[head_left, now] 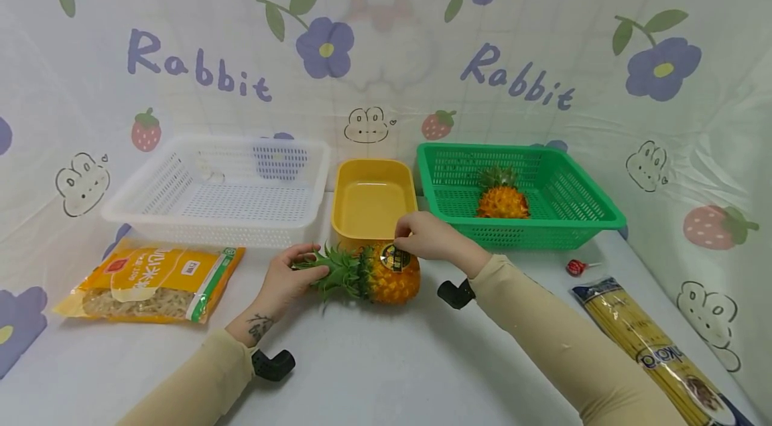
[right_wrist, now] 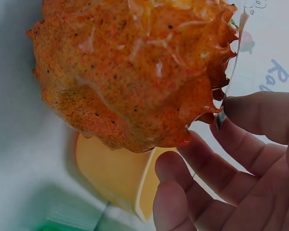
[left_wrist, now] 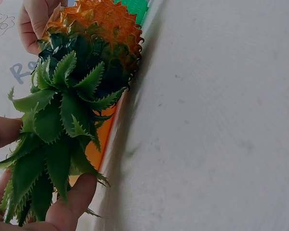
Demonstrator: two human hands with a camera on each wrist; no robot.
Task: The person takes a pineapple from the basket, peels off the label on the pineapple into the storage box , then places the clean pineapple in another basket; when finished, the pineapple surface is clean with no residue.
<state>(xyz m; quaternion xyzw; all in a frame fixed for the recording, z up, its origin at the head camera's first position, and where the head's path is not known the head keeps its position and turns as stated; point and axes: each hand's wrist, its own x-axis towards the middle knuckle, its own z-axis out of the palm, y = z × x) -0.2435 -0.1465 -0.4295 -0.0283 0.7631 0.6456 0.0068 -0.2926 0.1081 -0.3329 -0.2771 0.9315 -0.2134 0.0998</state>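
Observation:
A pineapple point(head_left: 398, 285) lies on its side in front of the yellow tub, its green crown point(head_left: 339, 270) pointing left. My left hand point(head_left: 286, 278) grips the crown, with thumb and fingers on opposite sides of the leaves point(left_wrist: 48, 163). On the fruit's upper side sits a round black-and-gold label point(head_left: 393, 257). My right hand point(head_left: 435, 237) pinches this label's edge point(right_wrist: 220, 118) between thumb and index finger, while the other fingers curl beside the orange skin point(right_wrist: 120, 77). Part of the label is hidden behind the fruit in the right wrist view.
Behind stand a white basket point(head_left: 289, 226), the yellow tub point(head_left: 374, 198) and a green basket point(head_left: 482, 235) holding a second pineapple point(head_left: 503, 201). An orange food bag point(head_left: 157, 282) lies at left. At right lie a red lollipop point(head_left: 575, 268) and a spaghetti pack point(head_left: 645, 339).

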